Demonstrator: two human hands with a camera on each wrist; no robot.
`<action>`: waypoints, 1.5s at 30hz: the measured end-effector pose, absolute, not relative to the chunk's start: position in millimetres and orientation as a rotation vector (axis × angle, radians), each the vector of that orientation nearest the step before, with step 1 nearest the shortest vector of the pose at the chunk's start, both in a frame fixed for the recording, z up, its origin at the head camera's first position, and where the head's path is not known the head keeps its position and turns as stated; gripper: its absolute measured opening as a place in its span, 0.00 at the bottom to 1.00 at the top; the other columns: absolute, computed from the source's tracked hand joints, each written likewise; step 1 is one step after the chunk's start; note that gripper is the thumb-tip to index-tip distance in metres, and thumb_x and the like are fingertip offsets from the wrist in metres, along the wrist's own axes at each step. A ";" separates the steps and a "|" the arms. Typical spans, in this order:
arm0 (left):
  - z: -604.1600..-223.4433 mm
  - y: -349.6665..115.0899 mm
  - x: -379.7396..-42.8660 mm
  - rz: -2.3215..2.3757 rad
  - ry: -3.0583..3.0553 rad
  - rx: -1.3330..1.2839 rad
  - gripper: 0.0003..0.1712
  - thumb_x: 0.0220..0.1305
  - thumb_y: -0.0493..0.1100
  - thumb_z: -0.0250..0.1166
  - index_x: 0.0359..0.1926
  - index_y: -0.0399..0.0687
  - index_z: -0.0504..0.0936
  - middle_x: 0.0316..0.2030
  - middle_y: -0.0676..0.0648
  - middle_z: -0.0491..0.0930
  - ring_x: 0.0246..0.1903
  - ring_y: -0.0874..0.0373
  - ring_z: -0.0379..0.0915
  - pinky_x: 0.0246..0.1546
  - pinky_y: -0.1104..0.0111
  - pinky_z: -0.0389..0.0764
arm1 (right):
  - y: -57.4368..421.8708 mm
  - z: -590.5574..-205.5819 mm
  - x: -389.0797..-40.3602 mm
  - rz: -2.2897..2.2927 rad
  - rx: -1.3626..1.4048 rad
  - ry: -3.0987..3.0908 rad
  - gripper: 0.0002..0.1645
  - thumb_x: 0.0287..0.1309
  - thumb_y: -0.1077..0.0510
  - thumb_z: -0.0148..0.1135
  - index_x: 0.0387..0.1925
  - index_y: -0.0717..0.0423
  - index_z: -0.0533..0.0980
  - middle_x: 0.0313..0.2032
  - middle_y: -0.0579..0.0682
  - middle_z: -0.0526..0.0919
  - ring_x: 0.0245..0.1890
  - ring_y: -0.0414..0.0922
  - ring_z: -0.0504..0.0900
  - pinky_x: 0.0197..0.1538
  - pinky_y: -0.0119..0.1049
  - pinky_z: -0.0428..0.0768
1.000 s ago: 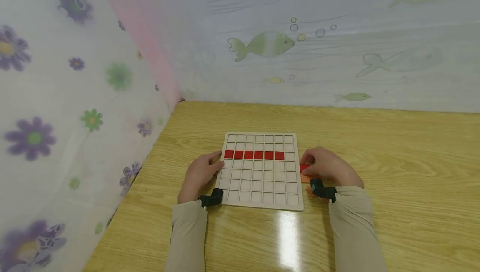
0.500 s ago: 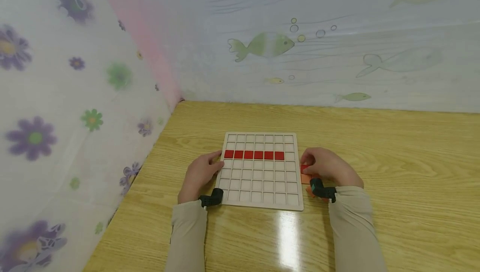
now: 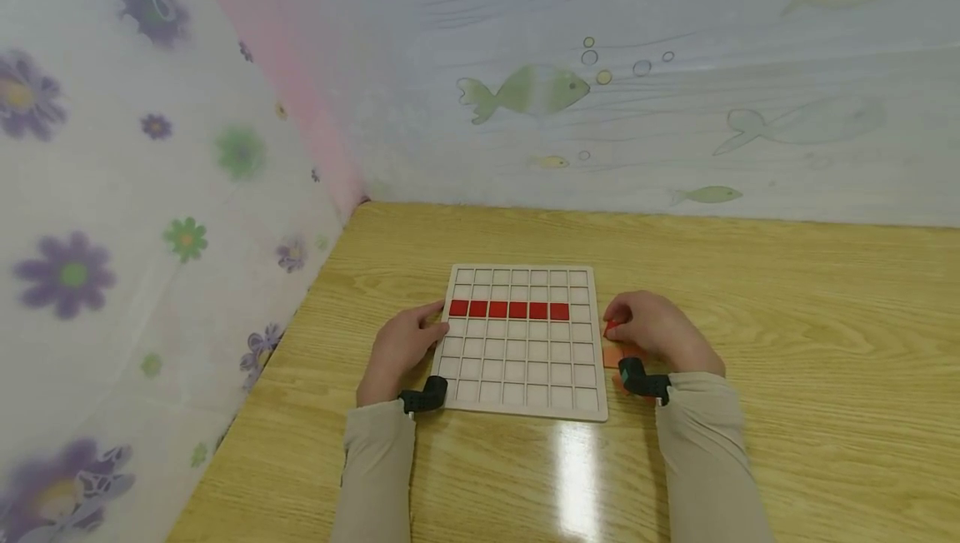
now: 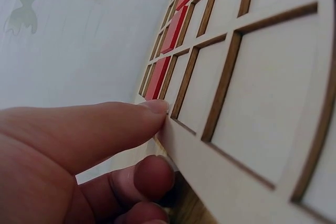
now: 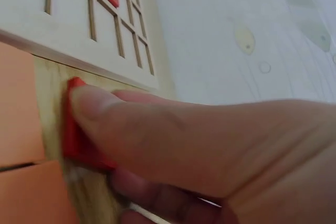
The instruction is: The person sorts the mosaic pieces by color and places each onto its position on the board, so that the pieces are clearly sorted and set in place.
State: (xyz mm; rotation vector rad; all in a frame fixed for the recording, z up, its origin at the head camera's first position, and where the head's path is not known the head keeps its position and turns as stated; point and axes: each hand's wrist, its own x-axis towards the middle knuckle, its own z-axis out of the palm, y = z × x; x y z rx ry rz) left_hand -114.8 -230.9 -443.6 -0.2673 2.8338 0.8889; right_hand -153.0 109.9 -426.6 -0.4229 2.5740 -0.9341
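Note:
A pale wooden grid board (image 3: 597, 360) lies on the table, with a row of red square tiles (image 3: 517, 310) in its third row from the back. The cell at that row's right end is bare. At the board's left edge, my left hand (image 3: 401, 351) has its thumb on the rim and its other fingers curled at the side below. My right hand (image 3: 658, 331) pinches a single red tile (image 5: 73, 129) between thumb and fingers, just right of the board. In the right wrist view that tile is tilted on edge, partly behind the thumb.
Orange tiles (image 3: 612, 357) lie on the wood-grain table (image 3: 840, 360) right of the board, partly hidden under the right hand and its wrist camera (image 3: 642, 380). A flower-print wall (image 3: 112, 210) borders the left side, and a fish-print wall (image 3: 420, 143) the back.
My right hand has lifted the red tile from beside the orange tiles and tilted it, uncovering more orange. The left hand and the board have stayed in place.

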 end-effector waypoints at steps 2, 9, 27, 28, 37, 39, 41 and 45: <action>-443.8 -231.1 -114.6 0.891 2.842 -0.261 0.26 0.59 0.53 0.58 0.59 0.63 0.70 0.26 0.51 0.72 0.24 0.57 0.65 0.26 0.67 0.64 | 109.9 -427.5 -154.0 -0.919 -0.418 2.605 0.11 0.52 0.59 0.62 0.38 0.59 0.75 0.34 0.50 0.77 0.33 0.46 0.73 0.39 0.41 0.69; -442.1 -230.6 -113.8 0.905 2.832 -0.262 0.26 0.59 0.53 0.58 0.59 0.62 0.70 0.26 0.51 0.71 0.23 0.57 0.64 0.25 0.67 0.64 | 108.3 -428.7 -156.7 -0.881 -0.402 2.672 0.15 0.51 0.62 0.60 0.42 0.62 0.75 0.37 0.54 0.78 0.37 0.49 0.74 0.42 0.44 0.70; -443.7 -230.7 -114.5 0.887 2.846 -0.247 0.26 0.59 0.53 0.58 0.59 0.62 0.69 0.23 0.51 0.71 0.20 0.57 0.63 0.22 0.68 0.64 | 110.2 -428.5 -157.2 -0.896 -0.339 2.662 0.12 0.51 0.62 0.61 0.38 0.61 0.73 0.34 0.54 0.75 0.33 0.49 0.71 0.36 0.41 0.69; -443.9 -230.7 -114.5 0.888 2.846 -0.247 0.26 0.59 0.53 0.58 0.60 0.62 0.69 0.23 0.51 0.71 0.20 0.57 0.64 0.22 0.68 0.64 | 110.3 -428.2 -156.9 -0.902 -0.332 2.660 0.12 0.51 0.62 0.61 0.38 0.60 0.72 0.34 0.54 0.75 0.33 0.48 0.71 0.36 0.41 0.69; -444.2 -231.2 -113.8 0.903 2.839 -0.253 0.26 0.59 0.53 0.58 0.60 0.62 0.69 0.21 0.50 0.69 0.18 0.57 0.63 0.20 0.68 0.63 | 113.9 -430.3 -157.1 -0.912 -0.355 2.709 0.09 0.54 0.58 0.59 0.37 0.58 0.76 0.34 0.52 0.77 0.35 0.48 0.73 0.40 0.43 0.69; -444.2 -231.2 -113.9 0.904 2.841 -0.249 0.26 0.59 0.53 0.58 0.60 0.62 0.69 0.21 0.50 0.69 0.18 0.57 0.63 0.21 0.68 0.63 | 114.7 -430.9 -157.4 -0.915 -0.363 2.712 0.10 0.54 0.57 0.59 0.37 0.58 0.76 0.33 0.52 0.78 0.35 0.48 0.74 0.40 0.43 0.69; -444.2 -231.2 -114.0 0.902 2.842 -0.248 0.26 0.59 0.53 0.58 0.60 0.62 0.69 0.21 0.51 0.69 0.18 0.57 0.63 0.21 0.68 0.63 | 115.3 -431.6 -158.0 -0.916 -0.365 2.714 0.11 0.54 0.56 0.59 0.38 0.58 0.76 0.33 0.52 0.78 0.35 0.48 0.74 0.40 0.44 0.69; -444.0 -231.2 -114.2 0.901 2.845 -0.241 0.25 0.59 0.53 0.57 0.59 0.62 0.70 0.21 0.51 0.69 0.17 0.57 0.63 0.20 0.67 0.63 | 115.7 -433.0 -159.4 -0.922 -0.356 2.713 0.12 0.55 0.54 0.58 0.39 0.57 0.76 0.34 0.52 0.78 0.35 0.48 0.74 0.40 0.44 0.69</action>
